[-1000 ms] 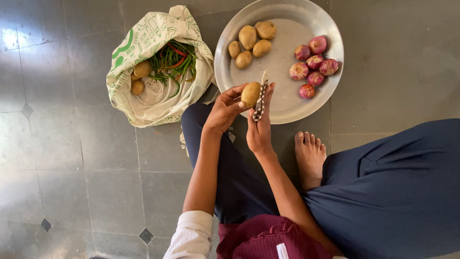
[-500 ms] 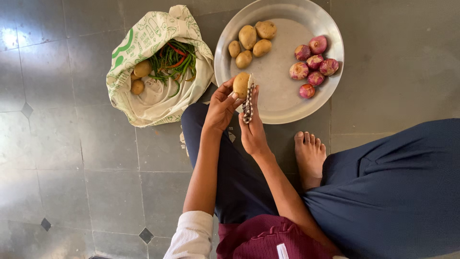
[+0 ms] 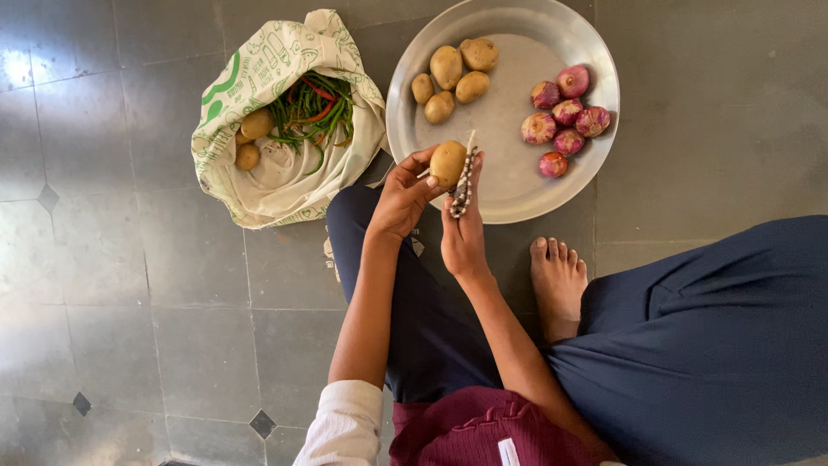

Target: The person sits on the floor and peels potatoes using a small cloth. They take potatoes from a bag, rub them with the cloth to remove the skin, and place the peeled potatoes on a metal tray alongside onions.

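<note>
- Left hand (image 3: 398,197) gripped a potato (image 3: 448,163) over the tray (image 3: 509,194).
- Right hand (image 3: 464,235) clasped a peeler (image 3: 463,183) against the potato.

The person is wearing loose, dark navy-blue trousers (image 3: 716,345) that are spreading in broad folds over both legs, and the one foot (image 3: 559,280) that is showing is bare, with no sandal or sock on it. Over the lap a maroon garment (image 3: 483,427) is bunching into soft creases, with a seam line running across it and a small white tag or label sitting near the bottom edge. A white sleeve (image 3: 345,423) is covering the left upper arm down to about the elbow, while both forearms and both hands are going uncovered, with no rings, bangles or watch showing.
</note>
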